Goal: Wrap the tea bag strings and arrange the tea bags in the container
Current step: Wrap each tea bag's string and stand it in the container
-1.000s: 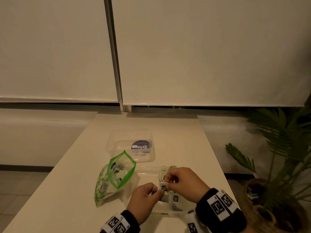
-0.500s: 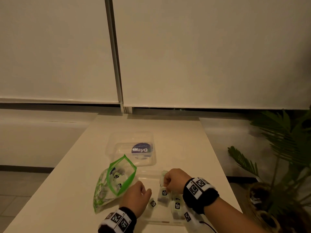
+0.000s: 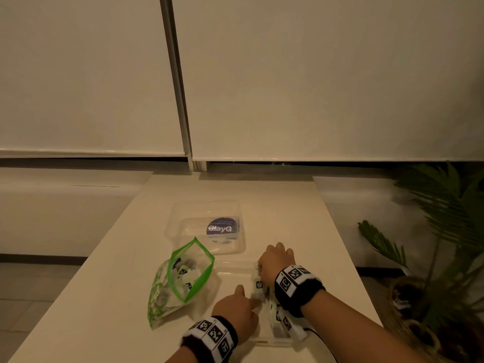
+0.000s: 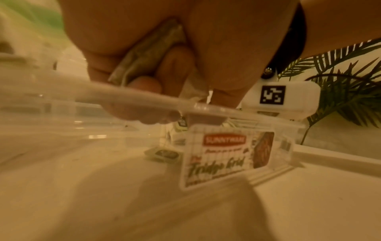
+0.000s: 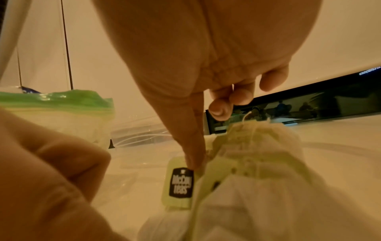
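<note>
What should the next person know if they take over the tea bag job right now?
Left hand: fingers curl round a tea bag at the container rim.
Right hand: inside the container, one straight finger presses beside a tea bag tag; it grips nothing that I can see.
Done: several wrapped bags stand in the container's right part.
Left: seat this bag, then wrap and place the ones in the open green zip bag. The lid lies behind, off the container.
</note>
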`<state>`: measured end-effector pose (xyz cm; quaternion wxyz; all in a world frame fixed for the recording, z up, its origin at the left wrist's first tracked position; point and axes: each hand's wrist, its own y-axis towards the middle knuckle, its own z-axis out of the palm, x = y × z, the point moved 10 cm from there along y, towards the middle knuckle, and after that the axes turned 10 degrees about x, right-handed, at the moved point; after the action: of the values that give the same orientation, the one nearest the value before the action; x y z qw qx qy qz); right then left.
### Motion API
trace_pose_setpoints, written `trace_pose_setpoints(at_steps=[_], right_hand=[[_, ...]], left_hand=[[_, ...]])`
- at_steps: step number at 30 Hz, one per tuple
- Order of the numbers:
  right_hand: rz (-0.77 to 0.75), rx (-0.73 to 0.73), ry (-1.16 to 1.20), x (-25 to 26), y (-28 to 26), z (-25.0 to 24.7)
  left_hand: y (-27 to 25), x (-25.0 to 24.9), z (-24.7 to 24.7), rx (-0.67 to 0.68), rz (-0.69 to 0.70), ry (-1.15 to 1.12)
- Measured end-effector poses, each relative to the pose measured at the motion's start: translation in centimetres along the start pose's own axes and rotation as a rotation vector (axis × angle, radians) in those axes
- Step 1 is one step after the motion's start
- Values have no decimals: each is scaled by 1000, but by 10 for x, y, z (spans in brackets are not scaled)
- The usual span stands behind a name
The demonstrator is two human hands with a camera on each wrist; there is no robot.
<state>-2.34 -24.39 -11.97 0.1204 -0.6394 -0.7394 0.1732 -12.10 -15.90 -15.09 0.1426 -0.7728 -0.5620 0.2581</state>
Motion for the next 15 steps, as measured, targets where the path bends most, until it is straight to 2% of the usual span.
trace_pose_setpoints(at_steps=[8,15], right_hand=[[-38,2,-62,5,3,-8],[-72,-4,-110,9,5,-12]], left_hand=[[13,-6,6,86,-37,23],[19,-11,-2,66,-38,3]])
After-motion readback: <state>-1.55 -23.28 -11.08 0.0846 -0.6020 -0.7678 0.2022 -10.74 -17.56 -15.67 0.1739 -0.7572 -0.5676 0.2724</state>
